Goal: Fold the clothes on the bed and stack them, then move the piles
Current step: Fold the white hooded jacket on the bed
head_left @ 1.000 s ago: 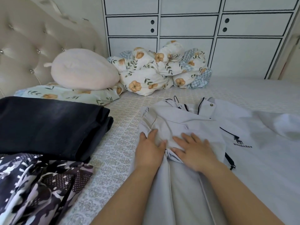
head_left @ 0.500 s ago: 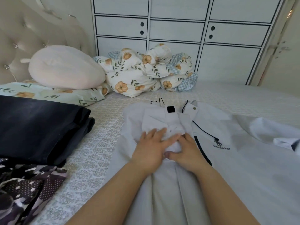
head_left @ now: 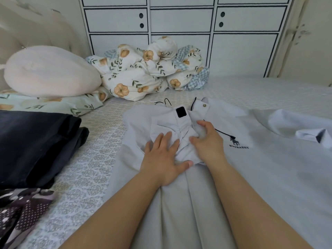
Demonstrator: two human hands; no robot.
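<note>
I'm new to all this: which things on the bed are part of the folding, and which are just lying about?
Part of the job:
- white jacket under both hands: left hand, right hand
- folded dark clothes
- patterned garment

Just lying about:
- pink pillow
- bundled floral quilt
- white cabinet

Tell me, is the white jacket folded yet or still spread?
Partly folded. The white jacket's left sleeve lies across its chest under both hands; its right sleeve is still spread.

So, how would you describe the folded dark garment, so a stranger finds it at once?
Start at the tufted headboard on the left of the bed. Below the pink pillow lies the folded dark garment. It is plain navy, unlike the dotted patterned cloth nearer the camera.
</note>
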